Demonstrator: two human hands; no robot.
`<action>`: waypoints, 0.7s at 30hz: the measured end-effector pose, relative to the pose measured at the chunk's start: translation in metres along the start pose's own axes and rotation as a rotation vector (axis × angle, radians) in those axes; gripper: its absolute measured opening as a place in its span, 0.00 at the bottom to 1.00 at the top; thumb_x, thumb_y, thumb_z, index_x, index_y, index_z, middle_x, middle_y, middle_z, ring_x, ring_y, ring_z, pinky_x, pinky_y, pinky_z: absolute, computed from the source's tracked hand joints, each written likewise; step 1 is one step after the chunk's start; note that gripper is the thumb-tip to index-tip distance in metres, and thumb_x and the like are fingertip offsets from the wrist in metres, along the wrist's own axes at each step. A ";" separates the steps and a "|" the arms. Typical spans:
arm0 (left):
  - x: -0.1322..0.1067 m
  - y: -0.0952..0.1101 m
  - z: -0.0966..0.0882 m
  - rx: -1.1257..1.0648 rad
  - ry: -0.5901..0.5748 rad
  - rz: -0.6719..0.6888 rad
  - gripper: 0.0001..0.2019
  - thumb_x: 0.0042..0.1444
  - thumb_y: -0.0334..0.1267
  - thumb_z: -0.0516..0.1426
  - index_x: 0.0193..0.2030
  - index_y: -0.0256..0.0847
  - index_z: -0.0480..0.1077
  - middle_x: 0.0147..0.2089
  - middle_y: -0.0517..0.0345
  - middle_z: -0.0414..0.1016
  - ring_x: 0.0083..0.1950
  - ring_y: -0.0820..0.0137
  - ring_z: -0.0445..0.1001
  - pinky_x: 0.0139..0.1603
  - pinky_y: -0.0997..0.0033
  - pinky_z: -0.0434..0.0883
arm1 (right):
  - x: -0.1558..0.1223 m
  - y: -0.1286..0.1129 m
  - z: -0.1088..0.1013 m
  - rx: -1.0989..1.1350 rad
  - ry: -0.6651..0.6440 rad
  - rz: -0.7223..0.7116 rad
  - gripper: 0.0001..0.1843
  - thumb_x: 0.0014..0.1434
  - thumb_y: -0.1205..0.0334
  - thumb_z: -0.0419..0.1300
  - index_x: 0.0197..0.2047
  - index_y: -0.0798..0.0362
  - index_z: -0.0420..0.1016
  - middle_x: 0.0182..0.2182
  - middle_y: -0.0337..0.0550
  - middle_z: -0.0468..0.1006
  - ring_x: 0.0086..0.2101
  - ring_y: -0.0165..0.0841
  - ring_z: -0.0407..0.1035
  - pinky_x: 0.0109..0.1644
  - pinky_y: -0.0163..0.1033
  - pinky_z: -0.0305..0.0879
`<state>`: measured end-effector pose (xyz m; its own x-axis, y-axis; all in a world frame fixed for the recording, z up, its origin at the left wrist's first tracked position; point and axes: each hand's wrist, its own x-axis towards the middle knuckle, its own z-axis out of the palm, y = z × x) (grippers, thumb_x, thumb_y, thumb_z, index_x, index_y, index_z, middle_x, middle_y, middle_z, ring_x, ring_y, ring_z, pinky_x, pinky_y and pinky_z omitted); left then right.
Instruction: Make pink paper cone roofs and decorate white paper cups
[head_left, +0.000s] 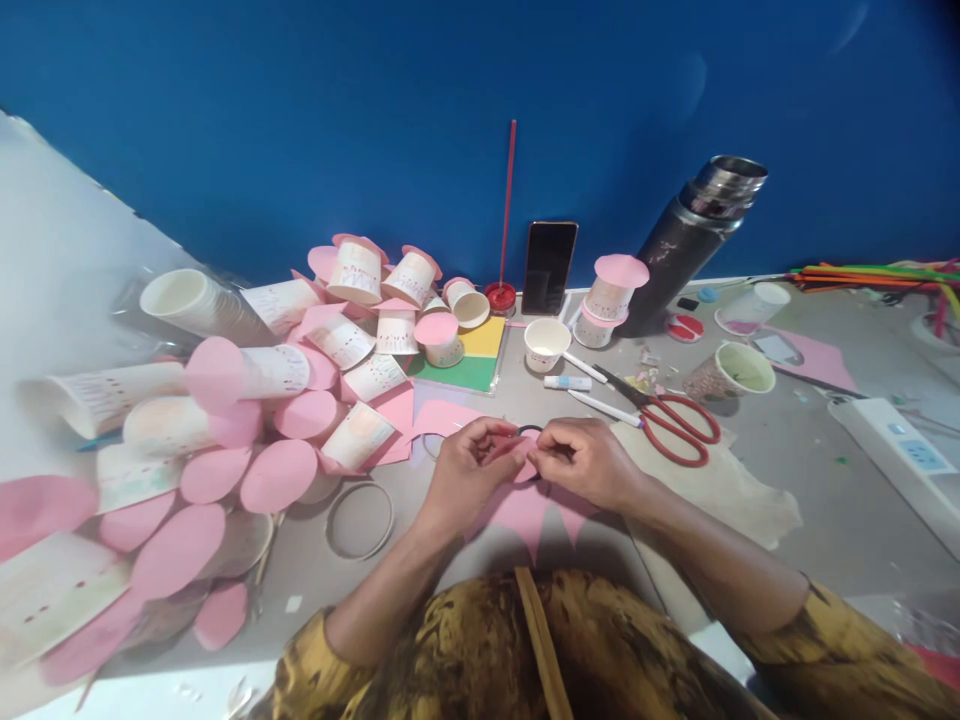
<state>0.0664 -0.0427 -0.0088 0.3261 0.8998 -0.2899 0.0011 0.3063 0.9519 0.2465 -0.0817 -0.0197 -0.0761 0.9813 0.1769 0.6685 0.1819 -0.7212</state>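
Observation:
Over the front middle of the table, my left hand (476, 468) and my right hand (589, 462) come close together. Both are closed, pinching a small piece of pink paper (527, 468) between thumbs and fingers. A dark curved edge shows behind the piece; I cannot tell what it belongs to. Under my hands lies a larger pink paper sheet (517, 512) with cut-out, pointed edges. Red-handled scissors (679, 430) rest to the right of my right hand, beside a white marker (604, 408) and a glue stick (568, 383). A cardboard ring (360, 520) lies left of my left forearm.
Many paper cups with pink paper discs (281, 475) crowd the left side, near a stack of plain cups (195, 305). A phone (550, 268) and a dark thermos (686, 245) stand by the blue wall. A white power strip (904, 465) lies right.

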 end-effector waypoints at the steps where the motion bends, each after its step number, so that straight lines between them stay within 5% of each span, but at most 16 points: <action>1: -0.001 0.000 0.000 0.017 -0.005 0.009 0.12 0.42 0.34 0.70 0.35 0.38 0.79 0.32 0.56 0.79 0.35 0.68 0.75 0.35 0.72 0.71 | 0.000 0.000 0.000 0.002 -0.005 -0.004 0.11 0.58 0.62 0.61 0.24 0.52 0.73 0.21 0.38 0.75 0.23 0.28 0.63 0.30 0.35 0.54; 10: 0.006 -0.002 -0.004 -0.306 0.136 -0.081 0.14 0.41 0.33 0.72 0.34 0.37 0.75 0.28 0.62 0.77 0.28 0.74 0.72 0.32 0.75 0.70 | 0.002 -0.007 -0.005 0.507 -0.126 0.250 0.15 0.64 0.54 0.59 0.32 0.54 0.80 0.28 0.44 0.83 0.29 0.33 0.74 0.33 0.35 0.67; 18: 0.004 -0.003 0.010 -0.355 0.193 -0.069 0.16 0.40 0.35 0.72 0.33 0.38 0.72 0.28 0.64 0.75 0.28 0.75 0.70 0.31 0.75 0.68 | 0.002 -0.011 0.016 0.466 -0.007 0.341 0.16 0.56 0.49 0.64 0.28 0.54 0.75 0.19 0.36 0.71 0.21 0.26 0.57 0.23 0.33 0.51; 21: 0.003 0.000 0.007 -0.322 0.112 -0.101 0.16 0.41 0.36 0.72 0.37 0.38 0.74 0.31 0.60 0.77 0.30 0.72 0.73 0.34 0.73 0.71 | 0.002 -0.010 0.016 0.424 0.029 0.326 0.14 0.56 0.53 0.62 0.24 0.52 0.70 0.18 0.35 0.68 0.21 0.26 0.56 0.23 0.32 0.51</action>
<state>0.0739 -0.0422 -0.0094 0.2339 0.8832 -0.4066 -0.2755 0.4612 0.8434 0.2275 -0.0804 -0.0232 0.1105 0.9900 -0.0875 0.2958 -0.1168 -0.9481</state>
